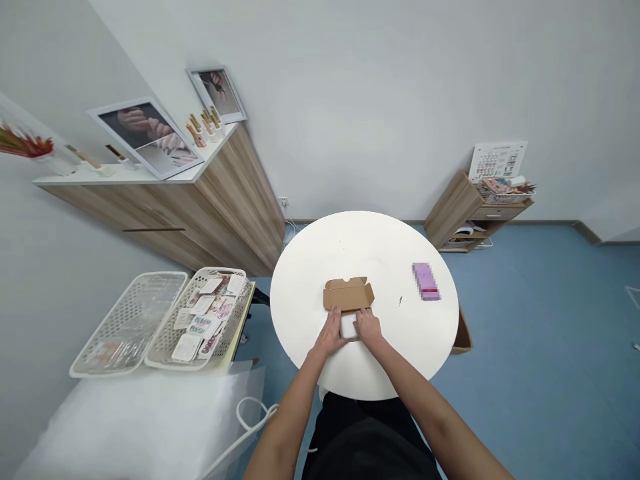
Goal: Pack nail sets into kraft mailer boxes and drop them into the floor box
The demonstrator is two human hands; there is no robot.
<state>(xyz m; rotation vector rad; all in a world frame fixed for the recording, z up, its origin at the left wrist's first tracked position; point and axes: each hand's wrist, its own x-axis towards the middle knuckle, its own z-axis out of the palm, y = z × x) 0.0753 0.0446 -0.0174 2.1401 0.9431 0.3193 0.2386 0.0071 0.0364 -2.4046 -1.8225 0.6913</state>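
An open brown cardboard box (pixel 349 294) lies in the middle of the round white table (pixel 310 267). Just in front of it sits a small white packet (pixel 349 327). My left hand (pixel 331 331) and my right hand (pixel 369 327) rest on either side of the packet, fingers curled against it and holding it on the tabletop. A pink-purple flat item (pixel 426 281) lies to the right on the table, with a tiny dark speck (pixel 400 301) beside it.
Two white plastic baskets (pixel 150 320) stand at the left, one filled with several small packets (pixel 205 313). A wooden cabinet (pixel 200 200) with framed pictures lines the left wall. A low wooden shelf unit (pixel 470 210) stands at the back right on the blue floor.
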